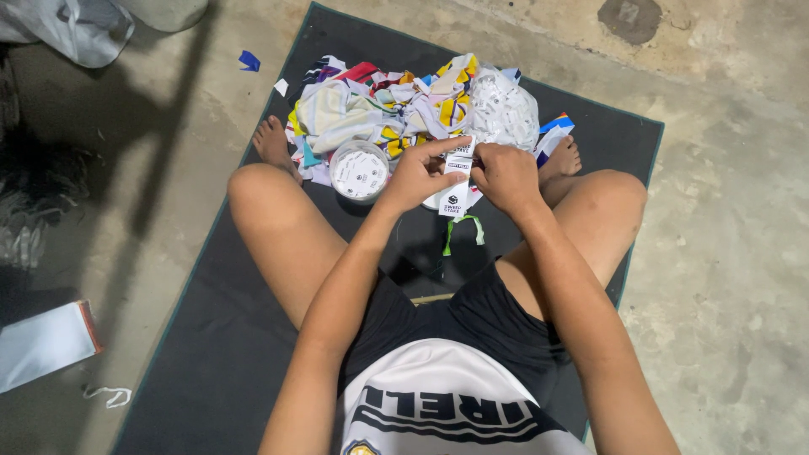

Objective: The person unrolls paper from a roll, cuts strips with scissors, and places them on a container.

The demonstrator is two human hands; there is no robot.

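both hands, left hand [415, 175] and right hand [506, 175], pinching white label strip [456, 181]; round clear tub [359, 171] of white labels beside left hand, scrap pile [404, 105] behind.

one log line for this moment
left hand: holds white tags | right hand: pinches same tags | tub: by left hand | scrap pile: ahead on mat

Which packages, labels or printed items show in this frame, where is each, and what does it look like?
Strip of labels: held between left hand and right hand; white tags with black print.
Round tub: on the mat beside the left hand; clear, white printed discs inside.
Plastic bag: on the cloth pile; clear, stuffed with white tags.
Flat packet: floor, far left; white, reddish edge.
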